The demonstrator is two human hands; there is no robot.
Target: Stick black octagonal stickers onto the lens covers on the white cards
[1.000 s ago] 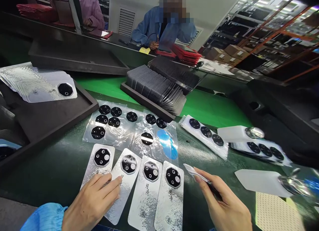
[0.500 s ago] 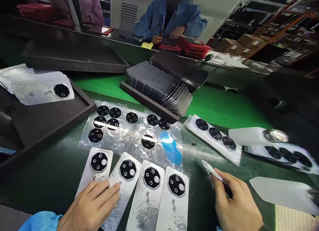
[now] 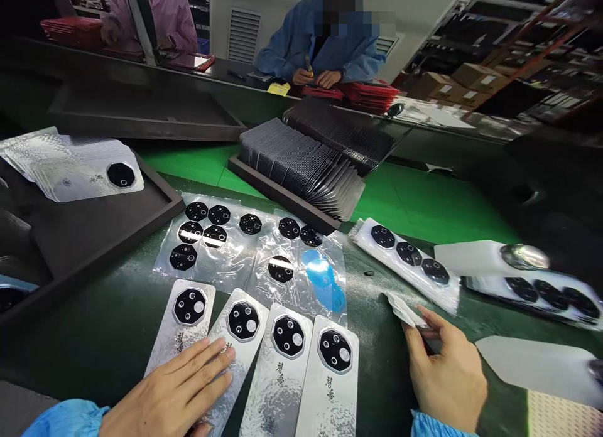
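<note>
Four-sided silver phone back panels (image 3: 330, 393) lie side by side, each with a black octagonal camera plate (image 3: 288, 336) near its top. My left hand (image 3: 169, 387) rests flat across the two left panels (image 3: 242, 343), fingers stretched out. To the right of the row, my right hand (image 3: 447, 368) pinches a folded white cloth (image 3: 404, 311) between thumb and fingers, above the dark green table. Behind the panels, clear plastic sheets (image 3: 230, 261) carry several loose black octagonal plates (image 3: 249, 223). Blue round film pieces (image 3: 318, 270) sit at their right end.
A dark tray (image 3: 155, 205) at left holds stacked silver panels (image 3: 80, 167). Another tray (image 3: 282, 195) holds a row of dark panels. Bagged plates (image 3: 407, 255) and white blades (image 3: 537, 368) lie at right. Across the bench, a person in blue (image 3: 301, 41) handles red items.
My left hand's fingers have straightened and shifted slightly right over the panels. The cloth in my right hand has turned, showing a broader face. The person across has brought their hands closer together.
</note>
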